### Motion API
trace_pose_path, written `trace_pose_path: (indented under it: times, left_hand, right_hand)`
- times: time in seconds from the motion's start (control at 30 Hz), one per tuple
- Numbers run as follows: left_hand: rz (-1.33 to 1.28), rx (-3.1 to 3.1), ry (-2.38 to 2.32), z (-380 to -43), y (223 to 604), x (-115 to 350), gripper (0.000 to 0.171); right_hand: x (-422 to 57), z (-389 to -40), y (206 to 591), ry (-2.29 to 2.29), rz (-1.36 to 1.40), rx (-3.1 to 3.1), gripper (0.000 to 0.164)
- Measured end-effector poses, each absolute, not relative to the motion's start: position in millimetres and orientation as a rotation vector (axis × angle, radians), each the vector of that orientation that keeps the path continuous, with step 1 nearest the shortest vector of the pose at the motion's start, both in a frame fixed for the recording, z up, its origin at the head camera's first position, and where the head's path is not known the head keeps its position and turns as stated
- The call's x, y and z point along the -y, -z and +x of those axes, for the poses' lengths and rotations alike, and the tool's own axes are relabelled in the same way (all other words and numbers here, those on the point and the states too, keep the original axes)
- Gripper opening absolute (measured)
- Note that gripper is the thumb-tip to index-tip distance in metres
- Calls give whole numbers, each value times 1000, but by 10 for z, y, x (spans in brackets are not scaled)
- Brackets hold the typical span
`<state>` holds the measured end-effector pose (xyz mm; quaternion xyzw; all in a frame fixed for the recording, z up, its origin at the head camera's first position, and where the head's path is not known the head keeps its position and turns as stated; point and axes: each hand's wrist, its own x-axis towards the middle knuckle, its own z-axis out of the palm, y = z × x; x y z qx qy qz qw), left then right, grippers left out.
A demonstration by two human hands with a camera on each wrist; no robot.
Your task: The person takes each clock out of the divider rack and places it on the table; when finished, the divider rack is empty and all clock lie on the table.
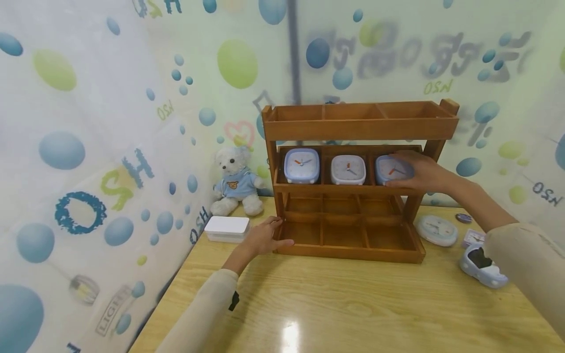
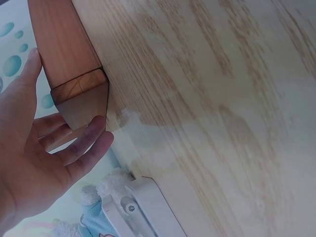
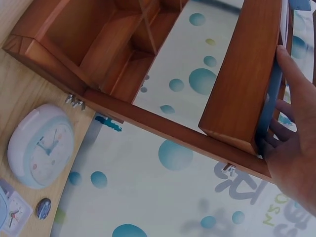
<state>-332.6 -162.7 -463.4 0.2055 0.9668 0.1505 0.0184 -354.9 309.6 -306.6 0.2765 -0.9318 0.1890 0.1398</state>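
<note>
A brown wooden three-tier shelf [image 1: 348,252] with compartments stands on the table. My left hand [image 1: 263,237] grips its lower left corner; in the left wrist view thumb and fingers [image 2: 94,131] lie on either side of the wooden end. My right hand [image 1: 417,171] holds a blue alarm clock [image 1: 393,169] in the right compartment of the middle tier, fingers over its top and side. On that tier a light blue alarm clock [image 1: 302,165] sits in the left compartment and a white one [image 1: 348,170] in the centre. In the right wrist view, the shelf's front board mostly hides the held clock.
Right of the shelf lie a round-cornered white clock [image 1: 437,230], a small lilac clock [image 1: 474,237], a dark oval object [image 1: 464,218] and a blue-and-white clock [image 1: 483,267]. On the left are a white teddy bear [image 1: 238,184] and a white lidded box [image 1: 227,229].
</note>
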Motion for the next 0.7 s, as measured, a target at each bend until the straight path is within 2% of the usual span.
trace_pose_path:
  times: [0.23,0.5,0.7]
  left_hand:
    - [627,-3005,-476,-3313,4649,1627,93]
    - [626,-3004,-490,-3312,4673,1629,93]
    - [637,-3014,-476,-3318,4665,1632,93]
  right_hand:
    - [-3085,-3564,3071,-523,852,2671,72]
    - [-3079,-3555,3083,-400,812,2642,78]
    - [-3057,-3508,3006,-360,769,2611,75]
